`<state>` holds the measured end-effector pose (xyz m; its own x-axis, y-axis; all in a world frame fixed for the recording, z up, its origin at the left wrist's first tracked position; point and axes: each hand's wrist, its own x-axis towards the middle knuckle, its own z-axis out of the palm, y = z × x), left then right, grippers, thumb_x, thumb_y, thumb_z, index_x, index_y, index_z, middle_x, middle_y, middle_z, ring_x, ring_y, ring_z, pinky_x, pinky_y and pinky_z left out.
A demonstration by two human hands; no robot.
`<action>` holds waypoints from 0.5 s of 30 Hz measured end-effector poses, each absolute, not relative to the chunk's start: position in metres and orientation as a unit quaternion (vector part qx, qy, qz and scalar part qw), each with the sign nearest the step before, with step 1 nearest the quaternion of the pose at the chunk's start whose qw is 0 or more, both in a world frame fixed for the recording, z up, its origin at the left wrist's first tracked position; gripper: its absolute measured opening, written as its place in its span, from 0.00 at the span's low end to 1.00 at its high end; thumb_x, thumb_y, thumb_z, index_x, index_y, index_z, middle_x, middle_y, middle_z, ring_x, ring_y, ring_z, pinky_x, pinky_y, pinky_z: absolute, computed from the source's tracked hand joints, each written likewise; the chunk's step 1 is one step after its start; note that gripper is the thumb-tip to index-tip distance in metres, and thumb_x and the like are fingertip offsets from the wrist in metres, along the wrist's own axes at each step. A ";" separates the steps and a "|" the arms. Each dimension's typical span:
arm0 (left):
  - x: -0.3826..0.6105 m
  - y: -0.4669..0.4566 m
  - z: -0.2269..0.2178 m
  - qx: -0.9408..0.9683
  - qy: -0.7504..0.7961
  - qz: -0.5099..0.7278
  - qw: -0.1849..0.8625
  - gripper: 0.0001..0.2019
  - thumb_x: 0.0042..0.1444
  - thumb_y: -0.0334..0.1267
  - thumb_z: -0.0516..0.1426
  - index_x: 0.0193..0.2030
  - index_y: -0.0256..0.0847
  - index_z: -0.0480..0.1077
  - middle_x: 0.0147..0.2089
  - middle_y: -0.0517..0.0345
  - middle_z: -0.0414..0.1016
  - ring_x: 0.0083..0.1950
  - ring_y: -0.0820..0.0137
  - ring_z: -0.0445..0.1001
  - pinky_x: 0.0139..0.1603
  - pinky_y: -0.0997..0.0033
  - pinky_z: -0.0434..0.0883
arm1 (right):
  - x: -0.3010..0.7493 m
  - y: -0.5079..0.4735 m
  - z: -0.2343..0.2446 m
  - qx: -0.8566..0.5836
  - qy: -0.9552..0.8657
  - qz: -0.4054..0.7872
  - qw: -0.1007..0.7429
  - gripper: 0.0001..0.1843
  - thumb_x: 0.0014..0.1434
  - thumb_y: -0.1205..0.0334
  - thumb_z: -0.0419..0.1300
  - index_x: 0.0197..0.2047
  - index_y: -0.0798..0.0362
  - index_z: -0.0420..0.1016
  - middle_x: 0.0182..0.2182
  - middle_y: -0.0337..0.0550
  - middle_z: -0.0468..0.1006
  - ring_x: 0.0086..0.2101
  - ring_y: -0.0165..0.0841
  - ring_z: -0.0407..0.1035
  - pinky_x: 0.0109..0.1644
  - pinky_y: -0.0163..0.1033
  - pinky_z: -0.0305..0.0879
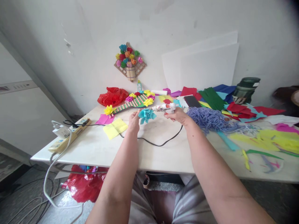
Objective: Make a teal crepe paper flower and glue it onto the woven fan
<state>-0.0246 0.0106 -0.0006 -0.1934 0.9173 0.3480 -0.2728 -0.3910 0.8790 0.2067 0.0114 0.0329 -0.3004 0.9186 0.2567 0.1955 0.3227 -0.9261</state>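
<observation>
Between the fingers of my left hand (134, 120) is a blue paper flower (147, 115), held above the table. My right hand (177, 116) is closed around the handle of a white glue gun (167, 107), its nozzle pointing left at the flower. Whether the nozzle touches the flower I cannot tell. Behind my left hand lies a flat, lute-shaped craft piece (130, 103) with green and tan stripes. Yellow, magenta and other paper flowers decorate its edge. A black cord (158, 145) curves across the table from below the glue gun.
A power strip (70, 133) with plugs lies at the table's left edge. Yellow paper squares (115, 128) are left of my hands. To the right are a purple yarn heap (207, 118), a phone (192, 101), coloured paper (212, 98) and a dark green bottle (247, 90). A red bag (113, 96) sits behind.
</observation>
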 end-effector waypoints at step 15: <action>-0.021 0.007 0.001 0.472 0.369 0.677 0.429 0.20 0.46 0.55 0.63 0.30 0.36 0.76 0.25 0.54 0.76 0.34 0.67 0.75 0.38 0.70 0.68 | 0.200 0.014 0.031 -0.431 -0.716 0.353 0.419 0.14 0.40 0.57 0.66 0.30 0.55 0.73 0.23 0.38 0.71 0.26 0.30 0.64 0.29 0.37 0.61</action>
<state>-0.0211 0.0074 0.0012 -0.1878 0.9280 0.3218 -0.2318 -0.3602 0.9036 0.2002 0.0138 0.0312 -0.2759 0.9144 0.2963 0.3220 0.3784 -0.8678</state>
